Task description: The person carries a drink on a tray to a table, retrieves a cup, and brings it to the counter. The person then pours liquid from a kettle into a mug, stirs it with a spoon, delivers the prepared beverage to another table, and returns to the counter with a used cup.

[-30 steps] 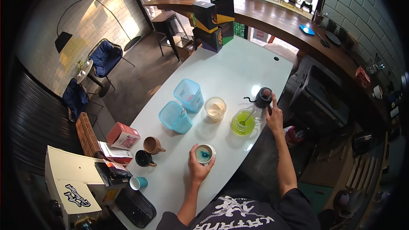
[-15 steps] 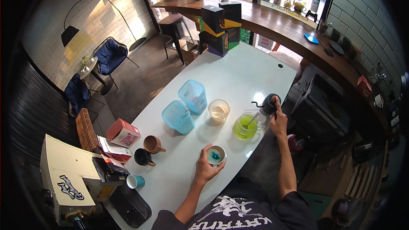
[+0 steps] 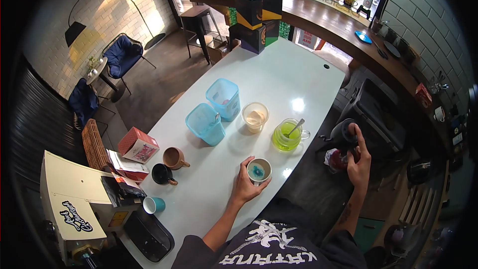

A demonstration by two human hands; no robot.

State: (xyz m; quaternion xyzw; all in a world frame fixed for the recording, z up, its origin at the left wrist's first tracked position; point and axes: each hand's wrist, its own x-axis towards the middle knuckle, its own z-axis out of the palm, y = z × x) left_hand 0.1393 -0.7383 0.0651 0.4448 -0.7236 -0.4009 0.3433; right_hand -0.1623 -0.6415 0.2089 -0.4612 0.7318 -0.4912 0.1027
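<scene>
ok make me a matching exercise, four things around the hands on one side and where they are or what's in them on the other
1. white cup
2. dark kettle
3. glass jug
4. clear tub

A. contains something cream-coloured
B. contains yellow-green liquid and a spoon
C. the left hand is around it
D. in the right hand

Pairs: 1-C, 2-D, 3-B, 4-A

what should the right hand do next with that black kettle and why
Probably bring the black kettle in toward the pale cup, keeping it level: the right hand holds it out past the edge of the white table, while the left hand is around the cup, whose open top faces up with something blue inside.
</scene>
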